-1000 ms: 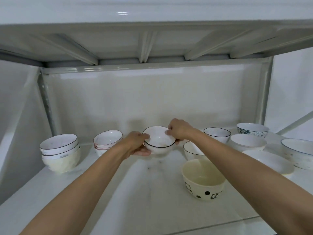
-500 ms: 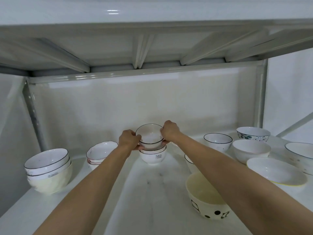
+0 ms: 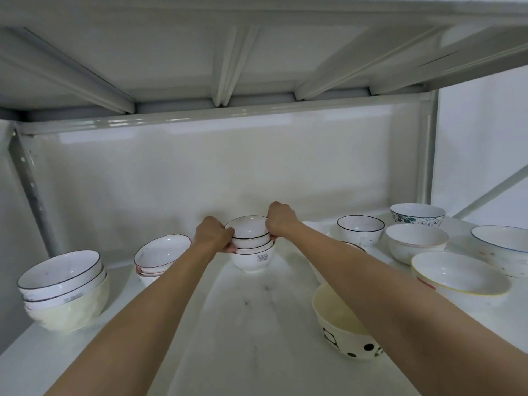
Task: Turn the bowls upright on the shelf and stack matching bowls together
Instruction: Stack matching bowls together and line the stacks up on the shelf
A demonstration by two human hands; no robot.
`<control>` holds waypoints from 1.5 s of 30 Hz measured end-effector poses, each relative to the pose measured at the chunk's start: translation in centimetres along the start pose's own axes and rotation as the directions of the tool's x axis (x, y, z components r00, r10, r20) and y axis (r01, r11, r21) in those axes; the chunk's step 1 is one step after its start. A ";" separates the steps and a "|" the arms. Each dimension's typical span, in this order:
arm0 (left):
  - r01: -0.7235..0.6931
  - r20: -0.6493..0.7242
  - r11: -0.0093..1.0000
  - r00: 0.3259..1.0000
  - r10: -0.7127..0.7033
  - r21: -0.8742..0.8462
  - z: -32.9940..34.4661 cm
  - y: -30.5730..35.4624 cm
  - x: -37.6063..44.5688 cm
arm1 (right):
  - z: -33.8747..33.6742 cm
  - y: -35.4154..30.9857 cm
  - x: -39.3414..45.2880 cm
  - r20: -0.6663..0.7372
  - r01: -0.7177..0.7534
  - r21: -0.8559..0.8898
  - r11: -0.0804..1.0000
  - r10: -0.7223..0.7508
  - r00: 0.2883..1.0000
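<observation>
A small white bowl with a thin black rim (image 3: 249, 227) sits upright on top of a short stack of matching bowls (image 3: 253, 257) at the back middle of the white shelf (image 3: 251, 324). My left hand (image 3: 215, 235) grips its left rim and my right hand (image 3: 280, 219) grips its right rim. The lowest bowl of the stack carries a small dark printed mark on its side.
Stacked black-rimmed bowls on a cream bowl (image 3: 64, 290) stand at left, red-rimmed wavy bowls (image 3: 161, 257) beside them. A cream spotted bowl (image 3: 343, 327) is front right. More single bowls (image 3: 360, 229) fill the right side. The upper shelf (image 3: 228, 52) hangs low overhead.
Both hands carried the black-rimmed bowl back and lowered it onto the stack at the back middle. The view shifted closer.
</observation>
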State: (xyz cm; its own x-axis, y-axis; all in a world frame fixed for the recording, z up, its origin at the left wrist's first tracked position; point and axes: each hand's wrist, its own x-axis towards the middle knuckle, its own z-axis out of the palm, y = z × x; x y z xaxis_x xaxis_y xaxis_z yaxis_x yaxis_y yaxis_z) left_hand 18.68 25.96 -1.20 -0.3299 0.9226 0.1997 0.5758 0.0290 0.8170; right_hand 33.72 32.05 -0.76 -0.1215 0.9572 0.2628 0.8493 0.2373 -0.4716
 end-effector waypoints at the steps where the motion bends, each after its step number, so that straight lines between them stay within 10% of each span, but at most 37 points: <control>1: -0.002 0.002 1.000 1.000 0.002 0.022 0.1 0.0 0.0 | 0.0 0.2 -0.1 0.002 0.000 0.004 1.000 0.000 1.000; 10: -0.181 -0.178 0.970 0.962 0.208 0.160 1.3 2.0 -1.9 | -3.3 1.4 -1.3 -0.048 0.012 0.017 1.000 -0.011 0.999; 19: -0.358 0.175 0.926 0.910 0.375 -0.121 5.5 6.4 -7.8 | -8.3 3.1 -4.8 0.261 0.017 0.069 0.997 -0.034 0.965; 26: -0.245 0.692 0.937 0.722 0.005 0.248 5.1 6.6 -10.2 | -12.3 8.1 -8.4 0.586 0.061 -0.176 0.983 0.055 0.808; 35: -0.034 0.866 0.968 0.456 -0.207 0.249 6.1 6.0 -13.1 | -11.0 10.6 -13.1 0.802 0.130 -0.149 0.980 0.043 0.596; 45: -0.034 0.873 0.985 0.468 -0.135 0.171 5.3 7.5 -12.7 | -12.1 11.4 -13.1 0.782 0.094 0.116 0.989 -0.149 0.605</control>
State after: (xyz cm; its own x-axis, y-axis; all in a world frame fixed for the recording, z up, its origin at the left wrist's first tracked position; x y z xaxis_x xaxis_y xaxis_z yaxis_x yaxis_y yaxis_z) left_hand 31.17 16.45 -0.45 0.4206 0.7639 -0.4894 0.7064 0.0627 0.7050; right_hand 51.18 20.24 0.67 -0.6020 0.6737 -0.4286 0.7688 0.3440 -0.5391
